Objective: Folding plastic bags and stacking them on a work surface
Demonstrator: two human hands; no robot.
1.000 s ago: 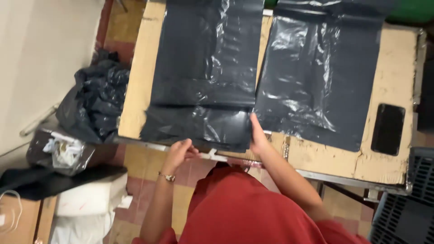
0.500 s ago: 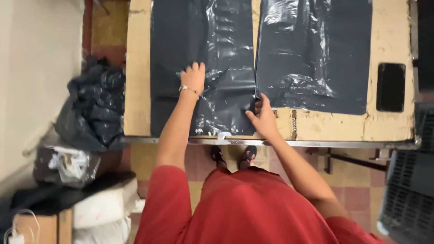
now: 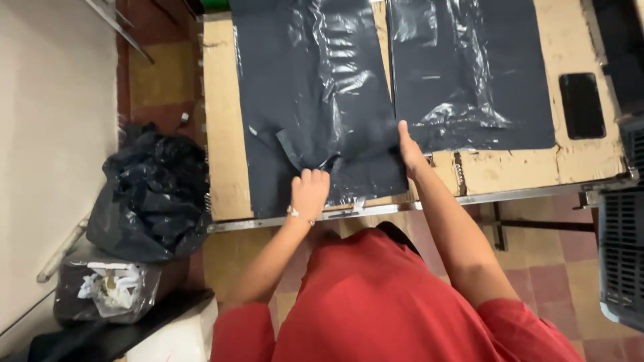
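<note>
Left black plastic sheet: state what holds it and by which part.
The left hand pinches the left black plastic sheet at a lifted fold near its near edge; the right hand presses flat on its right edge.

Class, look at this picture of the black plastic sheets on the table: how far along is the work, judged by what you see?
Done: the right black sheet lies flat on the cardboard-topped table. In hand: the left hand pinches a fold of the left black sheet near its lower edge, while the right hand presses that sheet's right edge flat. Left: that sheet is creased and partly folded near the fingers, not yet lying flat.
</note>
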